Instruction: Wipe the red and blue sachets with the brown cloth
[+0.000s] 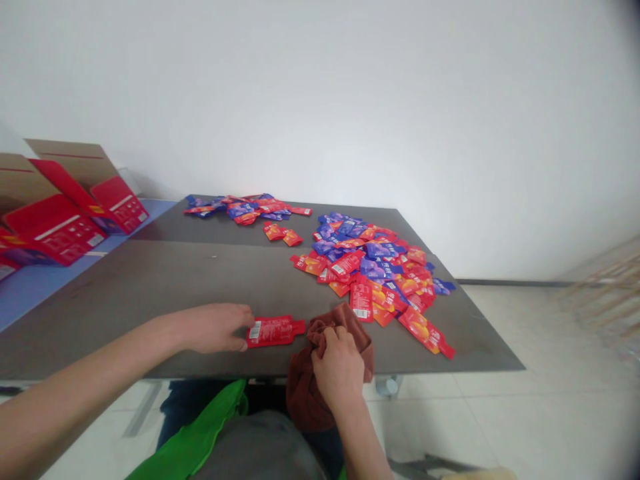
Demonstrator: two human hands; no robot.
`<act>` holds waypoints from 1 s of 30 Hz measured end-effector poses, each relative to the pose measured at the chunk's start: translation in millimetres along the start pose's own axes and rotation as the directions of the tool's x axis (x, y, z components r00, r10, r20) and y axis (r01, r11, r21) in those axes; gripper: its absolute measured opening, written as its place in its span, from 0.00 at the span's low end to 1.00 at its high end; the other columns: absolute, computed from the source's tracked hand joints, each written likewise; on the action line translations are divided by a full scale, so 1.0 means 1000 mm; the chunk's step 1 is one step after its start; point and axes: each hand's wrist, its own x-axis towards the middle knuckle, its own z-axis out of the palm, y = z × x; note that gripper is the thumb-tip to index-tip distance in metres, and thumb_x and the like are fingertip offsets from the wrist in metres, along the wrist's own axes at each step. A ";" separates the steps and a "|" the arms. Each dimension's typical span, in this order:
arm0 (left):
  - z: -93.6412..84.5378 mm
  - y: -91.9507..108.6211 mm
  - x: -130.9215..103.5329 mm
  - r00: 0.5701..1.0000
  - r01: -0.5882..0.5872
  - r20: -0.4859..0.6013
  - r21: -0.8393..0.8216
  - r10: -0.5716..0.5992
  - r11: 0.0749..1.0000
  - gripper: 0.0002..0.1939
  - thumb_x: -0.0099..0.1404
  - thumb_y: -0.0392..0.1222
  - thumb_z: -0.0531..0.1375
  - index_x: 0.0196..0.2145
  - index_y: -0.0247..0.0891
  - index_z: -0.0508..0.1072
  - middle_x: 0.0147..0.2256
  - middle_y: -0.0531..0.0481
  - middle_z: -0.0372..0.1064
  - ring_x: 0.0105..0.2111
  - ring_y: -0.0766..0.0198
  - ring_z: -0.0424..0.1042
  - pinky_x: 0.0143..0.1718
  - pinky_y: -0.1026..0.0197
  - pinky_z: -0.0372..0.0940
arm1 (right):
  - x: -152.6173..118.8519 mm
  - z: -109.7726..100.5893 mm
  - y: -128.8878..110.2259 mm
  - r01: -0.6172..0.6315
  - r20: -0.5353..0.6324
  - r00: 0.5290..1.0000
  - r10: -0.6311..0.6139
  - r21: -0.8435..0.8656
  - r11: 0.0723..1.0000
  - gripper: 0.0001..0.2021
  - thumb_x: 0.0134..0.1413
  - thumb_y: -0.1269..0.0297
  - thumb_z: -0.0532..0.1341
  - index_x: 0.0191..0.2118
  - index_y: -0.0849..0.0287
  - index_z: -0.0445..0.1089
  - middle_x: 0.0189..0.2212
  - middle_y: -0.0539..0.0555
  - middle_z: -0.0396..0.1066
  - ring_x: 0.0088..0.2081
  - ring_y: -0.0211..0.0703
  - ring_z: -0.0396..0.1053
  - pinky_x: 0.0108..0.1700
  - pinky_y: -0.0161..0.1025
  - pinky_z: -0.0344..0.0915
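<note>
A red spouted pouch [273, 331] lies flat near the table's front edge, its printed back with a barcode facing up and its spout pointing right. My left hand [220, 328] has thumb and fingers closed on the pouch's left end. Just right of the spout, my right hand [341, 365] grips a bunched brown cloth [353, 320]. Part of that cloth rests on the table and part hangs over the front edge.
A large heap of red and purple pouches [383, 267] covers the table's right side. Farther back lies another pile [255, 208], with two orange-red pouches [283, 233] in front. Open red cartons [57, 227] stand on a blue surface [30, 290] at left. A white wall [320, 100] rises behind.
</note>
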 end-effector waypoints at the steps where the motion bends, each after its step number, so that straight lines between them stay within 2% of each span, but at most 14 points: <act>1: 0.005 0.004 0.001 1.000 -0.008 0.003 -0.022 0.008 1.000 0.14 0.59 0.47 0.64 0.42 0.42 0.79 0.41 0.45 0.73 0.40 0.54 0.74 0.42 0.58 0.66 | 0.000 0.000 0.000 -0.002 0.006 1.000 0.002 -0.001 1.000 0.03 0.59 0.68 0.61 0.39 0.54 0.69 0.41 0.54 0.69 0.45 0.49 0.68 0.38 0.39 0.63; 3: 0.017 0.010 0.002 1.000 -0.008 -0.003 -0.064 0.008 0.998 0.17 0.59 0.46 0.63 0.45 0.40 0.77 0.43 0.43 0.72 0.40 0.52 0.74 0.42 0.56 0.65 | 0.000 -0.001 0.000 -0.004 0.018 1.000 0.004 -0.002 1.000 0.03 0.59 0.68 0.61 0.38 0.54 0.69 0.41 0.54 0.68 0.45 0.49 0.68 0.37 0.38 0.62; 8: 0.047 0.010 -0.003 0.982 0.034 -0.182 -0.065 -0.045 0.997 0.21 0.61 0.45 0.62 0.52 0.40 0.74 0.47 0.42 0.68 0.46 0.51 0.72 0.47 0.55 0.64 | 0.001 -0.001 0.001 0.002 0.026 1.000 -0.002 -0.003 1.000 0.03 0.59 0.68 0.61 0.39 0.54 0.69 0.42 0.54 0.69 0.45 0.48 0.68 0.36 0.37 0.62; 10: 0.053 0.008 -0.004 0.975 0.026 -0.220 -0.058 -0.038 0.998 0.22 0.62 0.45 0.62 0.54 0.40 0.73 0.48 0.41 0.67 0.48 0.51 0.71 0.49 0.55 0.64 | 0.001 -0.001 0.001 0.001 0.026 1.000 -0.001 0.000 1.000 0.04 0.59 0.68 0.61 0.40 0.54 0.69 0.42 0.54 0.69 0.45 0.47 0.68 0.36 0.37 0.61; 13: 0.056 0.003 0.002 0.964 0.018 -0.263 -0.057 -0.033 0.998 0.18 0.63 0.43 0.59 0.50 0.40 0.74 0.46 0.43 0.68 0.46 0.53 0.71 0.47 0.57 0.64 | 0.000 -0.002 0.001 0.000 0.020 1.000 0.000 0.007 1.000 0.04 0.58 0.69 0.61 0.40 0.54 0.69 0.42 0.54 0.69 0.45 0.47 0.68 0.36 0.37 0.61; 20: 0.045 -0.005 0.021 0.969 -0.001 -0.245 -0.111 -0.026 0.994 0.13 0.60 0.47 0.60 0.40 0.41 0.78 0.38 0.48 0.70 0.36 0.58 0.71 0.37 0.60 0.62 | 0.000 -0.002 0.000 -0.011 0.010 1.000 0.011 0.010 1.000 0.04 0.58 0.68 0.62 0.39 0.54 0.69 0.42 0.53 0.69 0.45 0.48 0.68 0.36 0.37 0.61; 26: 0.018 -0.019 0.027 0.985 -0.131 -0.132 -0.163 0.110 0.978 0.11 0.58 0.46 0.61 0.35 0.40 0.81 0.35 0.48 0.72 0.34 0.58 0.71 0.35 0.62 0.61 | -0.001 -0.001 -0.001 -0.020 -0.011 1.000 0.020 0.005 1.000 0.05 0.57 0.68 0.62 0.40 0.54 0.69 0.43 0.53 0.69 0.46 0.49 0.68 0.37 0.38 0.62; 30: 0.001 -0.035 0.041 0.987 -0.141 -0.107 -0.205 0.121 0.969 0.10 0.56 0.46 0.62 0.30 0.41 0.82 0.32 0.48 0.73 0.32 0.59 0.71 0.34 0.62 0.61 | -0.001 0.000 -0.002 -0.044 -0.021 0.999 0.044 0.022 0.999 0.04 0.57 0.69 0.62 0.38 0.54 0.69 0.42 0.52 0.69 0.45 0.48 0.69 0.39 0.39 0.63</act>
